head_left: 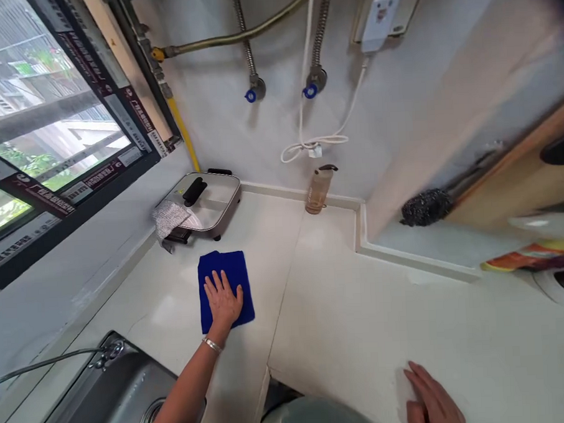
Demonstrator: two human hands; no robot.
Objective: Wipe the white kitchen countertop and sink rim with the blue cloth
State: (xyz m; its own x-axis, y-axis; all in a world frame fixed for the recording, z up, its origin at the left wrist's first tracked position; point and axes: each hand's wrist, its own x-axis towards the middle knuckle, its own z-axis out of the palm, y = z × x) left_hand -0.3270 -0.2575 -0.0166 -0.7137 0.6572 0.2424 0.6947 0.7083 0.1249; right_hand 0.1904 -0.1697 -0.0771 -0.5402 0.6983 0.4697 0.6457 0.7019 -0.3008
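Observation:
My left hand (224, 301) lies flat on a folded dark blue cloth (235, 273), fingers spread and pressing it against the pale countertop (333, 309). A silver bracelet circles that wrist. Just beyond the cloth stands a rectangular electric pan (216, 205) with a black-handled lid on it. A crumpled grey checked cloth (168, 219) is draped over the pan's near left corner. At the lower right, my right hand (433, 398) hovers over or rests on the countertop, fingers loosely stretched and holding nothing; part of it is cut off by the frame.
A steel sink (135, 380) with a faucet is at the lower left. Near the back wall stands a brownish translucent bottle (318, 191), below a coiled white cord (314, 141). Valves and hoses run along the wall. A black scrubber (426, 207) hangs at the right.

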